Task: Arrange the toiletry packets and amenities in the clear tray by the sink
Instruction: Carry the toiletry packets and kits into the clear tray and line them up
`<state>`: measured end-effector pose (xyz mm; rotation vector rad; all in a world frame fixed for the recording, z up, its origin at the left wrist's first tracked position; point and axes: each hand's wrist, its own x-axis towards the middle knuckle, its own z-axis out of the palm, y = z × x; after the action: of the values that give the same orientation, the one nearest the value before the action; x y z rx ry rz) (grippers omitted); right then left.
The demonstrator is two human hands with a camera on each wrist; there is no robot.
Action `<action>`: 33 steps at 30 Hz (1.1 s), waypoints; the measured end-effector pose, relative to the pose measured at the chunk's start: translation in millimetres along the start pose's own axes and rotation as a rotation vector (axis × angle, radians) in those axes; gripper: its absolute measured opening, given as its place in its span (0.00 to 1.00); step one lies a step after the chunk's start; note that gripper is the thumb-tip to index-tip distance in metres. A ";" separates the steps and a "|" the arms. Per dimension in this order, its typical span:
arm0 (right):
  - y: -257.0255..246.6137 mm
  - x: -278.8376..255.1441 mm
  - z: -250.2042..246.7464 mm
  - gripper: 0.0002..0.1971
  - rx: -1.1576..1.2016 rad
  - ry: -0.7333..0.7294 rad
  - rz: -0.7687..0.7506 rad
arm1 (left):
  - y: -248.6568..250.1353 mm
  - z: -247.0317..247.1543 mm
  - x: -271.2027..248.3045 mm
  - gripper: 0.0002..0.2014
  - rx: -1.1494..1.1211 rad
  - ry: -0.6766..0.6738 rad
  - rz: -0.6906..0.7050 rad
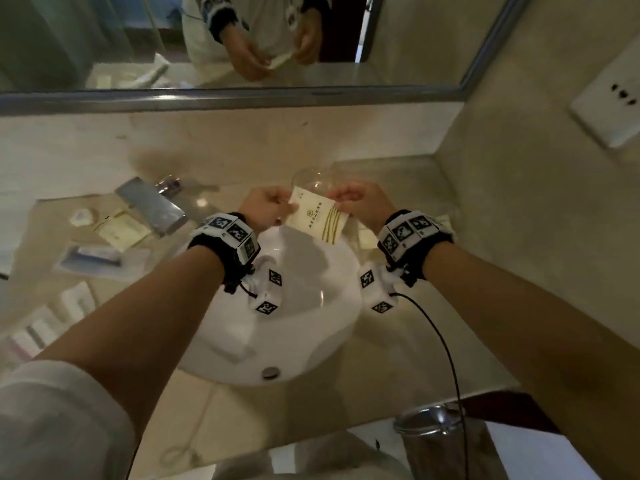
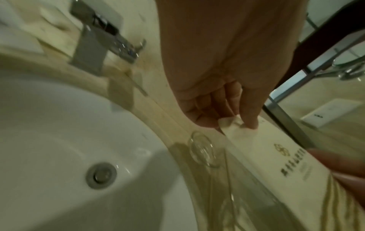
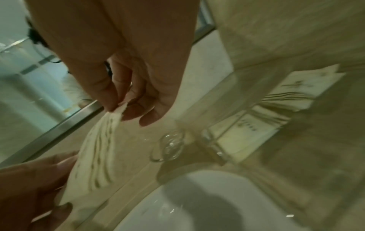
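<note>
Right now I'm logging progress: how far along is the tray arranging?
Done: a few packets already lie in the clear tray right of the sink. In hand: the left hand and right hand pinch one cream packet above the basin. Left: several amenities sit on the counter left of the faucet.

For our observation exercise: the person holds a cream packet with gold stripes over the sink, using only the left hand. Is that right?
Not quite. Both hands hold it: the left hand and right hand each pinch an end of the packet over the sink. The head view shows this.
</note>
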<state>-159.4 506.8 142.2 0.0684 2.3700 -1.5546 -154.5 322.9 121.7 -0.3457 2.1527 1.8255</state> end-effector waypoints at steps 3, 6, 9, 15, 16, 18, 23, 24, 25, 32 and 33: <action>37.3 -5.8 -38.2 0.14 0.149 0.017 0.188 | -0.8 53.2 12.8 0.12 -0.017 -0.075 -0.033; 69.9 -13.9 -71.7 0.15 0.265 -0.028 0.344 | -6.0 100.3 30.4 0.13 -0.033 -0.127 -0.038; 97.2 -16.8 -96.9 0.05 0.313 -0.047 0.413 | -13.0 133.0 45.8 0.12 -0.007 -0.122 -0.055; 141.1 -1.1 -127.7 0.13 0.238 0.025 0.559 | -27.9 162.2 59.0 0.10 0.047 -0.142 -0.174; 145.3 0.5 -130.1 0.13 0.204 0.012 0.590 | -30.4 161.4 61.1 0.08 0.051 -0.110 -0.171; 152.1 4.1 -134.4 0.10 0.161 -0.005 0.628 | -33.8 158.3 65.3 0.08 0.016 -0.019 -0.166; 153.3 12.9 -131.3 0.09 0.122 -0.005 0.652 | -37.1 150.8 74.7 0.10 -0.006 0.155 -0.145; 151.8 15.7 -127.3 0.10 0.113 -0.003 0.642 | -37.7 149.5 76.3 0.10 0.016 0.160 -0.138; 150.0 19.1 -122.9 0.10 0.105 0.001 0.627 | -38.2 148.0 77.8 0.10 0.029 0.167 -0.131; 142.2 41.7 -88.9 0.09 0.252 0.123 0.578 | -45.8 134.1 80.6 0.09 0.036 0.223 -0.117; 139.5 42.5 -85.4 0.06 0.283 0.129 0.577 | -46.7 130.8 80.7 0.08 0.037 0.224 -0.117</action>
<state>-190.6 636.0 37.8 0.8530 1.9402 -1.5941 -203.0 444.8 29.1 -0.6819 2.2544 1.7530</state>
